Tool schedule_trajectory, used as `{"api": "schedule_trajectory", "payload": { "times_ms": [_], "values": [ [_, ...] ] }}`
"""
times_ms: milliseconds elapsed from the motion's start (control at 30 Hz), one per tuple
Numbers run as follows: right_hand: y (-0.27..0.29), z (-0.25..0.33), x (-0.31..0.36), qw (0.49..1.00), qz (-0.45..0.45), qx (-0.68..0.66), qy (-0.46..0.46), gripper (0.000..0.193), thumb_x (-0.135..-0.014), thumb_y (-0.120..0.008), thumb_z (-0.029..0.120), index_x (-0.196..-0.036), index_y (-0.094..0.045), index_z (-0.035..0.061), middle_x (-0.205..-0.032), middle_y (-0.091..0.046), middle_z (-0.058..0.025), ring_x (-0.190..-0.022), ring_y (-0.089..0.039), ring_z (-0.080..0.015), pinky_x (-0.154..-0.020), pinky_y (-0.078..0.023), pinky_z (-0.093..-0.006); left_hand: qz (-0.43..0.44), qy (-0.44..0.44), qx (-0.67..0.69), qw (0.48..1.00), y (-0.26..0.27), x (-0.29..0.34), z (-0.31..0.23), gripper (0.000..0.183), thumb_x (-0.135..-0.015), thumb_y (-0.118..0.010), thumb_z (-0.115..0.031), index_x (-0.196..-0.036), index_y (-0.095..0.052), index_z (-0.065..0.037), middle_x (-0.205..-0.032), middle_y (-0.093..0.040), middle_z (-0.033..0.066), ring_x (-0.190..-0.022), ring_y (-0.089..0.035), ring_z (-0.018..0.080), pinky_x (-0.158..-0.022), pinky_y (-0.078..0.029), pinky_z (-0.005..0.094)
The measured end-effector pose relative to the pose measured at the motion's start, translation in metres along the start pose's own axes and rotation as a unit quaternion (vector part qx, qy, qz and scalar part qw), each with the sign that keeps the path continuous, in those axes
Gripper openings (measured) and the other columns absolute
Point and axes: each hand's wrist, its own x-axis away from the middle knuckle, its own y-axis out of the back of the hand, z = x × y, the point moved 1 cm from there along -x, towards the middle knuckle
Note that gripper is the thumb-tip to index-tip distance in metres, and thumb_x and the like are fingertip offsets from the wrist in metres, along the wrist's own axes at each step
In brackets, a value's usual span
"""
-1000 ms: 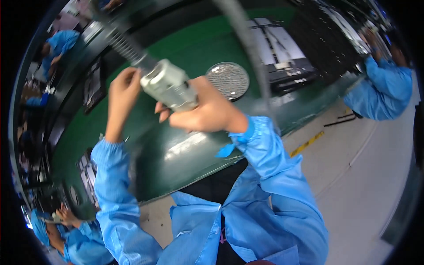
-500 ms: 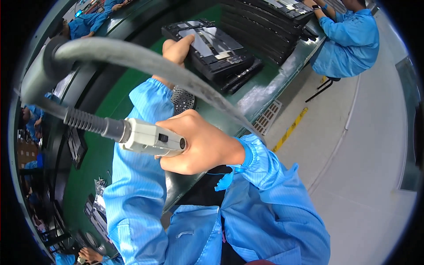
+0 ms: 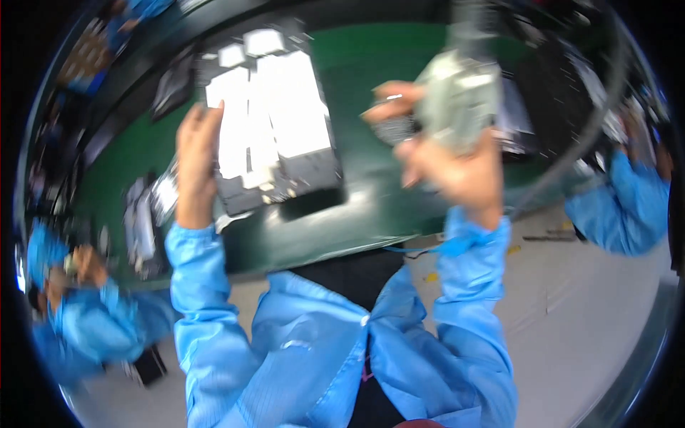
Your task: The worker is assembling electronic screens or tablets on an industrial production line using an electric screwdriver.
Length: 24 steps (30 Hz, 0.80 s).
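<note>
My left hand (image 3: 196,157) grips the near left edge of a flat black electronic unit (image 3: 321,171), thumb along its side. Bright white panels cover most of its face, and small parts line its near end. The unit is over the green table, tilted slightly; I cannot tell whether it touches. On the right, my right hand (image 3: 464,175) is wrapped round a pale grey corded electric screwdriver (image 3: 457,100), smeared by motion. The screwdriver's tip is hidden. Close to the fingers of that hand is a round perforated metal piece (image 3: 396,130), partly covered.
Black units (image 3: 549,114) are piled on the table's right side. More dark parts (image 3: 139,221) lie at the left. The screwdriver's grey cable (image 3: 599,121) loops down the right. Co-workers in blue sit at the left (image 3: 100,321) and right (image 3: 621,200). The table's front edge (image 3: 342,253) runs before me.
The view has swung left. My left hand has brought a unit from the pile on the right to the table before me. My right hand, still holding the screwdriver, has moved away from my left arm.
</note>
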Motion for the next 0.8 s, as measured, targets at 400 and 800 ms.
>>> {"api": "schedule_trajectory", "payload": {
  "times_ms": [400,800],
  "values": [
    [0.001,-0.053,-0.101,0.994,-0.051,0.088,0.031,0.032,-0.087,-0.061,0.006,-0.116,-0.064,-0.0072,-0.113,-0.069,-0.0191,-0.07,-0.066,-0.0132,-0.063,-0.052,-0.0244,-0.1,-0.097,-0.436,0.889,-0.005,0.091,0.057,0.049,-0.087,-0.069,-0.03,-0.121,-0.061,0.005,-0.101,-0.052,0.0229,-0.1,-0.049,0.0393,-0.089,-0.043,0.045],
    [-0.001,-0.053,-0.094,0.995,-0.086,0.049,0.028,0.031,-0.081,-0.062,0.004,-0.11,-0.067,-0.0064,-0.098,-0.072,-0.0132,-0.054,-0.053,-0.0085,-0.051,-0.043,-0.0226,-0.064,-0.105,-0.529,0.84,0.072,-0.017,0.065,0.044,-0.073,-0.081,-0.043,-0.083,-0.067,-0.003,-0.081,-0.065,0.0103,-0.076,-0.064,0.0275,-0.065,-0.047,0.0398]
  ]
}}
